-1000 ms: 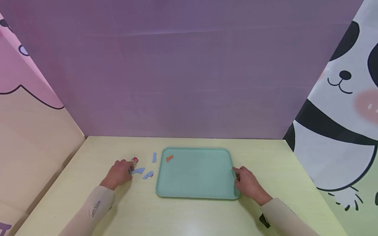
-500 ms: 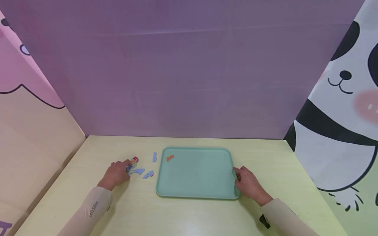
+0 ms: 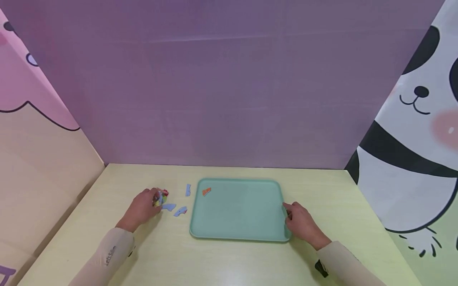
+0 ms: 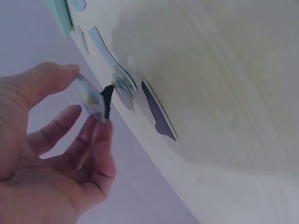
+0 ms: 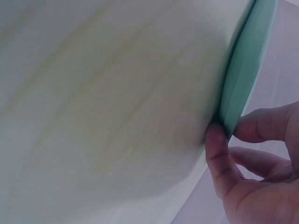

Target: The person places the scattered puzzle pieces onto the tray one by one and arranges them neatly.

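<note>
My left hand (image 3: 140, 209) pinches a printed puzzle piece (image 4: 88, 97) between thumb and fingertips, tilted up above the table in the left wrist view. A dark piece edge shows just behind it. Under and beside these fingers lie more pieces: a small colourful cluster (image 4: 122, 93), a long blue piece (image 4: 110, 56) and one showing a dark face (image 4: 156, 112). On the right, my right hand (image 3: 301, 225) grips the right rim of the green tray (image 3: 239, 210), thumb on one side and fingers on the other. An orange puzzle piece (image 3: 206, 192) lies in the tray's far left corner.
Between the cluster and the tray, a blue piece (image 3: 188, 190) and another blue piece with a red spot (image 3: 180, 211) lie flat on the pale table (image 3: 222, 262). A purple wall (image 3: 229, 99) rises behind the table, with printed panels at both sides.
My left hand draws back slightly, then comes up over the cluster with a piece between its fingers. The right hand and tray stay in place.
</note>
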The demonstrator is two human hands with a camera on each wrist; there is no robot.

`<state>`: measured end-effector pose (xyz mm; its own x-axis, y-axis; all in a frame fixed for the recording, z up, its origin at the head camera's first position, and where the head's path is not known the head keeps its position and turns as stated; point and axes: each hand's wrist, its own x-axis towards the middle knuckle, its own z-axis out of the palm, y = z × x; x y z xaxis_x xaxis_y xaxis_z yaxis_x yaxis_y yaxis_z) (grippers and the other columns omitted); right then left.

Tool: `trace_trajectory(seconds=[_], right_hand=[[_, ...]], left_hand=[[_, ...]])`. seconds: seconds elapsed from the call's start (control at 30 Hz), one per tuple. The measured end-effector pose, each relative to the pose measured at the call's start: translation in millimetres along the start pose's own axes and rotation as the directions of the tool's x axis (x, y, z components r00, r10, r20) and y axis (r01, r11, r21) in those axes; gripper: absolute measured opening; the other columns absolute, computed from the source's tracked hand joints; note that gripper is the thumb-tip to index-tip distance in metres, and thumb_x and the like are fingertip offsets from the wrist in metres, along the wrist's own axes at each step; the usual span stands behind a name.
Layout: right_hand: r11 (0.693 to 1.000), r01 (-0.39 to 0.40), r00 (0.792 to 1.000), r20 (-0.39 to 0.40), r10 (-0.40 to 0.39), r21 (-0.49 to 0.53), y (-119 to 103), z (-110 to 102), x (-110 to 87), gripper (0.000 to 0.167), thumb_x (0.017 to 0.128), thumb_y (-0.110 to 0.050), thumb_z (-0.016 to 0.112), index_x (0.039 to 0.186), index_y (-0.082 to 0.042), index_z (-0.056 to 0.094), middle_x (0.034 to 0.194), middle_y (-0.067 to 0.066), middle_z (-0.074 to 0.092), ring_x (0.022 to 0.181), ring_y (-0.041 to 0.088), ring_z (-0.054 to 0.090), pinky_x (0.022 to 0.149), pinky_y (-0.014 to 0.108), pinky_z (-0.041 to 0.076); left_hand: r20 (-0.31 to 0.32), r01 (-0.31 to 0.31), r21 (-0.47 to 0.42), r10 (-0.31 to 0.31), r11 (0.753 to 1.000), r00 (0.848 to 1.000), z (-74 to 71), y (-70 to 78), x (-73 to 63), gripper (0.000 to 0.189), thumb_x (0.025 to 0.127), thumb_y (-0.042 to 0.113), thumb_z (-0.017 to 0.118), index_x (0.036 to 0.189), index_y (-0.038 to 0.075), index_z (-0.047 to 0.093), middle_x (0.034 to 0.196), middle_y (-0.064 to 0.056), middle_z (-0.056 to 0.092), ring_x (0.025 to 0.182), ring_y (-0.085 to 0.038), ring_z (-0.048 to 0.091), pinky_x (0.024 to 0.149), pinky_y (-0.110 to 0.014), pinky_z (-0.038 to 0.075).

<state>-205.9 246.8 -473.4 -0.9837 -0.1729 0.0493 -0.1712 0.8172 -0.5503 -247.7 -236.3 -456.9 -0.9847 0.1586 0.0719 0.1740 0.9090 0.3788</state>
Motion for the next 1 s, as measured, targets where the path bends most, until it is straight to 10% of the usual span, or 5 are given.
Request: trace_trajectory(seconds=[0.6,1.0], right_hand=[[0.999,-0.029,1.000,0.003,0.029,0.020,0,1,0.3,0.045,0.082,0.008,0.052,0.127,0.016,0.048,0.084,0.009,0.048,0.070,0.017,0.047,0.059,0.028,0.043],[1.000,-0.014,1.000,0.000,0.014,0.024,-3,1,-1.0,0.045,0.082,0.008,0.051,0.126,0.017,0.048,0.082,0.008,0.047,0.069,0.016,0.046,0.058,0.027,0.042]], left_hand=[[-0.051,-0.210,-0.052,0.208,0.976,0.977,8.8,33.2,-0.4,0.017,0.077,0.010,0.077,0.091,0.003,0.070,0.091,-0.005,0.062,0.084,-0.022,0.059,0.075,-0.037,0.048],[-0.042,-0.465,-0.065,0.463,0.883,0.885,34.6,73.3,-1.5,0.012,0.074,0.012,0.080,0.082,0.006,0.073,0.082,0.000,0.064,0.080,-0.019,0.058,0.075,-0.038,0.047]])
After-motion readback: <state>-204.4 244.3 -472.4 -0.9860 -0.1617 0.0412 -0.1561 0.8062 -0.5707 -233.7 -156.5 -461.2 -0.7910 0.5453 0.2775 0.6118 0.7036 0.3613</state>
